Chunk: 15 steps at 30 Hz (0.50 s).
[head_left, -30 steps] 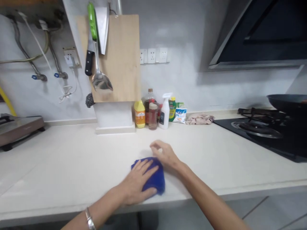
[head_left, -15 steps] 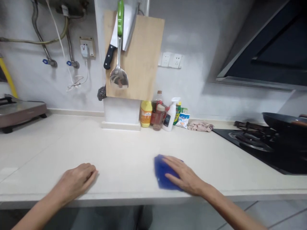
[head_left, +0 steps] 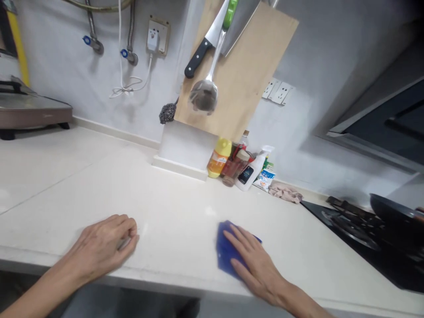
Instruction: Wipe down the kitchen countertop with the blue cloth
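Note:
My right hand (head_left: 256, 265) lies over a blue cloth (head_left: 225, 249) on the white countertop (head_left: 172, 216), palm down, fingers stretched across it and thumb apart. The cloth shows to the left of the fingers and a little beyond them. My left hand (head_left: 106, 243) rests on the counter near its front edge, off to the left. Its fingers are curled into a loose fist, and nothing shows inside it.
Behind stand a yellow bottle (head_left: 219, 158), a white spray bottle (head_left: 253, 171) and a crumpled rag (head_left: 285, 192). A spatula (head_left: 203, 95) and a black-handled knife (head_left: 198, 58) hang before a cutting board (head_left: 247, 75). A gas stove (head_left: 357, 243) is at right.
The head view has tilted and shifted, so the wall and counter now slant down to the right. My right hand still covers the blue cloth; my left hand stays curled on the counter.

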{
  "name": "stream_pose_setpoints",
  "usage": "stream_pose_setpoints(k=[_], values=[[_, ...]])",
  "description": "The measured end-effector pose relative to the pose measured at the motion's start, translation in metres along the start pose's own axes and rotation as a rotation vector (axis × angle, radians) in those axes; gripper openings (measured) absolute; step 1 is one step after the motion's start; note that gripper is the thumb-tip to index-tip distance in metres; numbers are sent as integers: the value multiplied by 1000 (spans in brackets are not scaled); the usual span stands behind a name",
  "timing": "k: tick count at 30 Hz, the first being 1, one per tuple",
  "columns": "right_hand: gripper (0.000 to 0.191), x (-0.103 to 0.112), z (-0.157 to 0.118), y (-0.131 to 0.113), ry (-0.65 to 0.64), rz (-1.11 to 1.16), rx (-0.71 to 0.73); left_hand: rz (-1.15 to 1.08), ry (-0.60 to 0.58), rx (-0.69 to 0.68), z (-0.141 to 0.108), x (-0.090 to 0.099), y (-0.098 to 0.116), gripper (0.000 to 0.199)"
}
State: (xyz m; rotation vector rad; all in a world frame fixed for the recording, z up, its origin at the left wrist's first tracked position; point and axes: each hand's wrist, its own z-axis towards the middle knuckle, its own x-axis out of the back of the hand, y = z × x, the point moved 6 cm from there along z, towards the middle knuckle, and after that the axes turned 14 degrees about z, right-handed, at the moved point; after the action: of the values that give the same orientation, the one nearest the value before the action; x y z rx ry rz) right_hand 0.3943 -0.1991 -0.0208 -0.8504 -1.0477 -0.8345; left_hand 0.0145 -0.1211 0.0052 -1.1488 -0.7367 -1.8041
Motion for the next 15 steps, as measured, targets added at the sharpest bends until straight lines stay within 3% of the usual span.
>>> stream_pose_setpoints(k=[3, 7, 11, 15], values=[[60, -14, 66, -35, -43, 100, 97, -3, 89, -92, -4, 4, 5, 21], [59, -36, 147, -57, -36, 146, 144, -12, 89, -79, -6, 11, 8, 20], [57, -52, 206, -47, -3, 135, 80, -62, 83, -35, -6, 16, 8, 22], [55, -54, 232, -12, 25, 109, -15, -46, 51, -17, -9, 11, 2, 24]])
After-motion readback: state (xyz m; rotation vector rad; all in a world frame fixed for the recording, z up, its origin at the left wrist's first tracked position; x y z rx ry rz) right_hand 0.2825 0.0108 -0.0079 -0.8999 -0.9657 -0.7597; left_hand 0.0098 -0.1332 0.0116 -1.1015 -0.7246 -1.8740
